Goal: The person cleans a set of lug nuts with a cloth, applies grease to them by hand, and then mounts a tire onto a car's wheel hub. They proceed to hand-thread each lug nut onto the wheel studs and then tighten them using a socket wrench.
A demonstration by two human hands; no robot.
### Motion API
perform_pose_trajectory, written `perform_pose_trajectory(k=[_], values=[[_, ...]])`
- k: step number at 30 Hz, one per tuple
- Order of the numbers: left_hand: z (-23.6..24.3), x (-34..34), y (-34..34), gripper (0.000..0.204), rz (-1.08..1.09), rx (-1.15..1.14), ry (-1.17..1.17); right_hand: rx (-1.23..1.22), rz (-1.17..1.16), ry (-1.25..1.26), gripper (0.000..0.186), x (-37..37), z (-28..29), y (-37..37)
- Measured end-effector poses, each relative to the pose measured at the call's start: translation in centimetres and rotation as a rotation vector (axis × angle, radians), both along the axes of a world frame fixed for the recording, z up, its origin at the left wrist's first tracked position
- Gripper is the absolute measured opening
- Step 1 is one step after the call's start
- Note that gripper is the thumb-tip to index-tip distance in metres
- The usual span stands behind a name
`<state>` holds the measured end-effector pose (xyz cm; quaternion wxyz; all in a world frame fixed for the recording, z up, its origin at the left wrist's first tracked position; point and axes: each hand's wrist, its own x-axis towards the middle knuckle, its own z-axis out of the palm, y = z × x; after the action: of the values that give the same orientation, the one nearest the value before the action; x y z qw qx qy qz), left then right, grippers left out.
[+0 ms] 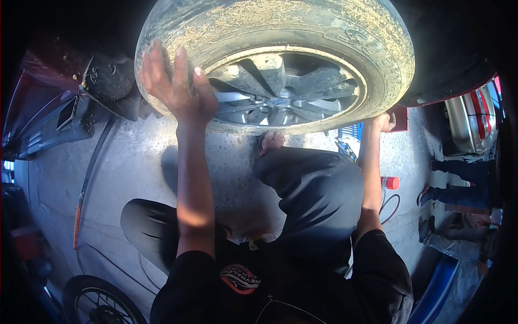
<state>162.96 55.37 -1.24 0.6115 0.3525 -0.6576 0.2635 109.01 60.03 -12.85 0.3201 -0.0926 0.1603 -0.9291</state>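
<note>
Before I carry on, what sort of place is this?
Likely a vehicle repair shop: there's a dirty car wheel up close, a dark spoked wheel at lower left, and a silver car at far right.

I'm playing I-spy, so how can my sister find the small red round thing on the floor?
Start at the big muddy wheel, then find the right hand at its lower edge. Follow that forearm toward the sleeve: just right of it is the small red cylinder. It's bright and rounded, unlike the darker, flat-sided red thing beside the hand.
</note>
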Motion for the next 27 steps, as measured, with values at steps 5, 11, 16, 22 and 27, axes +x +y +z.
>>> perform_pose_trajectory(k=[5,11,16,22,27], values=[[4.1,-5.8,2.7,0.094,-0.003,0.171,0.009,0.348,-0.386,0.015,0.031,2.4,0.7,-0.2],[5.5,-8.8,1.3,0.114,0.154,0.153,0.189,0.657,-0.567,0.175,0.019,2.7,2.7,2.6],[5.8,-8.4,1.8,0.11,0.145,0.153,0.197,0.542,-0.086,0.056,0.027,8.5,5.9,9.1],[5.4,-9.1,1.3,0.109,0.168,0.151,0.199,0.858,-0.396,0.701,0.03,16.3,16.4,17.0],[5.3,-8.7,0.9,0.11,0.199,0.133,0.176,0.684,-0.15,1.138,0.034,26.4,23.0,19.5]])
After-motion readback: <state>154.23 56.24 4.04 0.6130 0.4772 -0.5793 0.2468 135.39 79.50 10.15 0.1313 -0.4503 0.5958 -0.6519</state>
